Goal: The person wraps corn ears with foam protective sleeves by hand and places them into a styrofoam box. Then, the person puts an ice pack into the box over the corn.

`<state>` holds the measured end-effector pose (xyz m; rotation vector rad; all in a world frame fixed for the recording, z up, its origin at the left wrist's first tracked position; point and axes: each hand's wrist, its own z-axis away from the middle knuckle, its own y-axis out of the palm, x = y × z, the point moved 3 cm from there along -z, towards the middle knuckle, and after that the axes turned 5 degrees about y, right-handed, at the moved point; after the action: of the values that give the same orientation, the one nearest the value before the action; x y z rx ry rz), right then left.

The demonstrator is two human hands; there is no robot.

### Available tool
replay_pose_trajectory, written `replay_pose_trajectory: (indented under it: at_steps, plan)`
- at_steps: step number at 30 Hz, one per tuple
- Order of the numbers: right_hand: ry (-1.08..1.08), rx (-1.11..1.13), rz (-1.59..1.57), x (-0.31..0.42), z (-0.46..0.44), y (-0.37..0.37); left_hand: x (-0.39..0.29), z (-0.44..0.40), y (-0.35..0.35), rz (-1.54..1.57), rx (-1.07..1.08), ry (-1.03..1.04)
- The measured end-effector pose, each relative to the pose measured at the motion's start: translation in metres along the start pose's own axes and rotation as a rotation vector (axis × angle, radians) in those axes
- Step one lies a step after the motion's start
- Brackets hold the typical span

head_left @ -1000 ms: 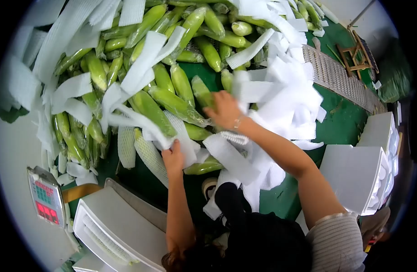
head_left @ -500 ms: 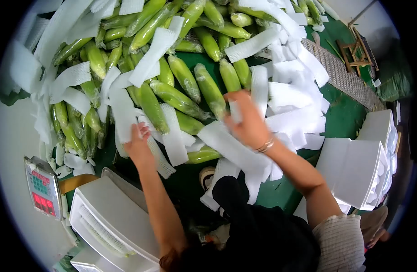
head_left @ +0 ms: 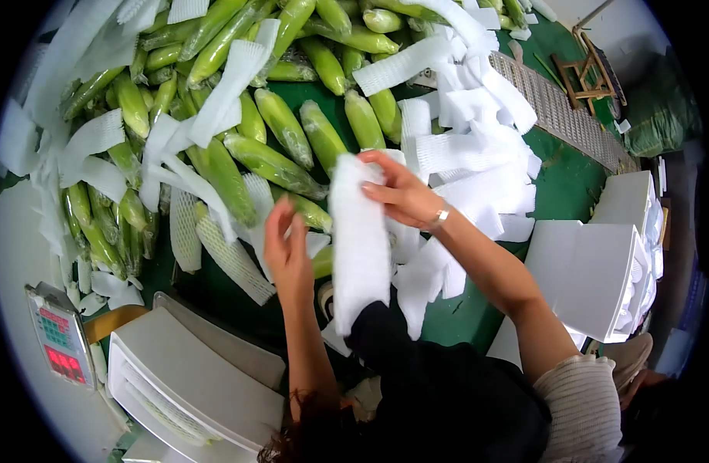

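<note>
Biggest worry first: that broad heap of green, tapered cobs in shiny clear film (head_left: 223,50) lies loose ahead of you, and one careless forearm brush could send slick ones rolling across the green floor (head_left: 563,185). Next, the tangled pile of white foam-mesh strips (head_left: 478,158) on your right: loose ends lie close by your right wrist and could snag and drag along. Now the long, white, tube-like foam sleeve (head_left: 358,247), upright between your hands, its lower end overlapping your black-clothed leg (head_left: 389,339) in view; gripped only near the top, it could swing or buckle, and whether a cob sits inside, I cannot tell. Your right hand (head_left: 405,197) has it, thumb on the face; your left hand (head_left: 290,255) is open, fingers blurred, seemingly empty, just beside the sleeve, so a late catch could miss. And what a change from half a second ago: your right hand was a blur beside the cobs, no long sleeve raised there, and your left was at a white strip farther left!
</note>
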<state>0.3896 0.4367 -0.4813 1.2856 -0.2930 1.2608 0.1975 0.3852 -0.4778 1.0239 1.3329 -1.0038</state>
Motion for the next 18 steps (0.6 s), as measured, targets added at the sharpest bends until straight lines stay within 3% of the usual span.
replay_pose_trajectory:
  at_steps: [1,3,5,7,8,9,10,12,13,15,16,17,18]
  plan:
    - [0.022,0.05,-0.187,-0.009,-0.014,0.01,-0.007,-0.015,0.021,0.175,0.089,-0.062]
    - [-0.03,-0.023,0.026,-0.041,-0.049,0.012,0.022,-0.034,0.04,0.3,0.152,-0.209]
    - [-0.065,-0.267,0.086,-0.04,-0.066,0.016,0.045,-0.052,0.05,0.296,0.079,-0.182]
    - [-0.688,-0.645,0.696,-0.052,-0.085,-0.029,0.069,-0.068,0.054,0.13,-0.021,-0.223]
    - [-0.377,-0.749,0.498,-0.04,-0.074,-0.043,0.07,-0.075,0.066,0.346,-0.02,-0.214]
    - [-0.28,-0.883,0.387,-0.041,-0.068,-0.079,0.07,-0.082,0.082,0.567,-0.019,-0.201]
    - [-0.441,-0.688,0.31,-0.045,-0.057,-0.107,0.065,-0.087,0.105,0.839,-0.025,-0.319]
    - [-0.369,-0.477,-0.482,-0.036,-0.041,-0.121,0.096,-0.096,0.145,0.912,0.017,-0.314]
    - [-0.308,-0.492,-0.614,-0.011,-0.032,-0.109,0.105,-0.101,0.163,0.8,-0.043,-0.343]
    - [-0.219,-0.648,-0.604,-0.005,-0.036,-0.132,0.105,-0.113,0.172,-0.257,0.015,0.144]
    - [-0.231,-0.638,-0.37,-0.012,-0.041,-0.141,0.11,-0.109,0.176,-0.386,0.067,0.103]
    - [-0.108,-0.797,0.029,-0.025,-0.042,-0.144,0.106,-0.107,0.179,-0.512,0.116,0.068]
    - [-0.022,-0.834,0.368,-0.029,-0.039,-0.136,0.065,-0.109,0.186,-1.249,0.661,0.359]
